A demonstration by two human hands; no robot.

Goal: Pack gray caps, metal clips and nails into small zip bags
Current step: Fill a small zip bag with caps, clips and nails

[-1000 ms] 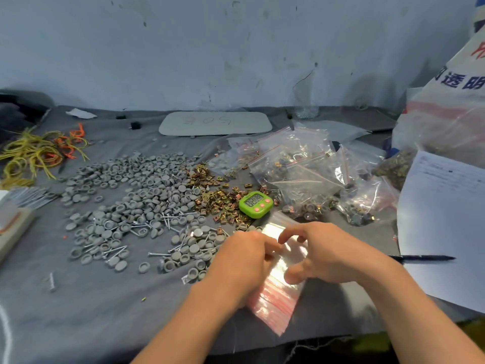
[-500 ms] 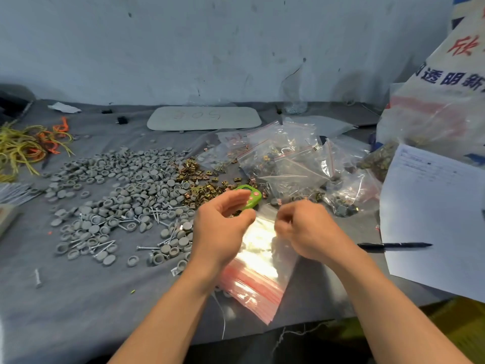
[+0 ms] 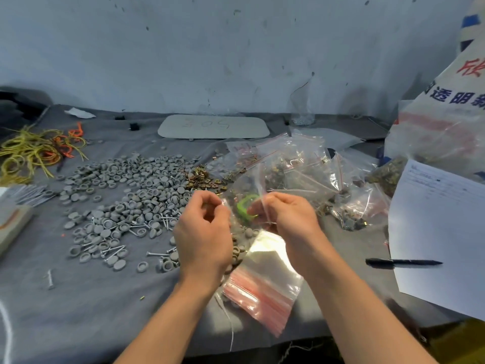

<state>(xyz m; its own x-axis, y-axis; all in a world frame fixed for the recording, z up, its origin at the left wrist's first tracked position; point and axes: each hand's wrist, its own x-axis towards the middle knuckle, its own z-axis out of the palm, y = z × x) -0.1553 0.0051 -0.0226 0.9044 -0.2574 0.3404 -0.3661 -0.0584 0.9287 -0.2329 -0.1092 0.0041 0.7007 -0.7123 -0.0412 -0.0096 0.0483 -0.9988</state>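
Observation:
Both hands hold one small clear zip bag (image 3: 242, 195) above the table. My left hand (image 3: 203, 232) pinches its left edge and my right hand (image 3: 288, 222) pinches its right edge. The bag looks empty. Under my hands lies a stack of unused zip bags (image 3: 265, 279) with red strips. A wide spread of gray caps (image 3: 126, 190) covers the cloth to the left, with nails (image 3: 112, 252) mixed in near its front. Brass-coloured metal clips (image 3: 203, 178) lie in a small heap behind my left hand.
Filled zip bags (image 3: 309, 174) pile up behind my right hand. A green timer (image 3: 245, 206) shows through the held bag. A paper sheet (image 3: 441, 232) and a black pen (image 3: 401, 262) lie at the right. Yellow and orange bands (image 3: 36, 151) sit at the far left.
Both hands rose from the stack of bags and moved apart. A single clear bag has come up with them and now stretches between the fingers.

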